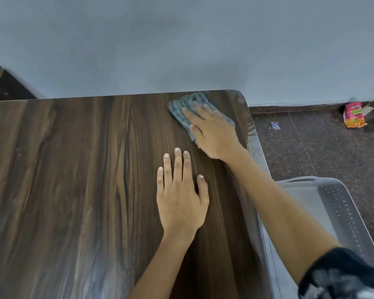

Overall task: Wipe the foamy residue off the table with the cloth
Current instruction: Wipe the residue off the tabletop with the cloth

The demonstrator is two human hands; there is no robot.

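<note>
**Cloth at the far corner, close to the edge**

While the right hand (212, 130) presses flat, fingers straight, on the grey-blue ribbed cloth (192, 106) upper right of centre, the left hand (181, 197) lies open, palm down, on the dark wood-grain table (73, 169) at mid-frame, holding nothing.

Risks, as I judge them:
- Cloth sits just beside the rounded far-right corner; a stroke carried further right could take it off the edge, since flat fingers only press it & don't grip it.
- Pale streaks show lower left of the frame; can't tell if foam or glare. If foam, wiping only the corner would leave that part undone.
- Damp top could let the bracing left hand slip.

Count: 2 hands, 1 cloth, 1 table, 1 grey perforated plastic basket (341, 203) lower right, 1 red snack wrapper (353, 115) and 1 small blue wrapper (275, 125) on the dark floor, right side.
</note>
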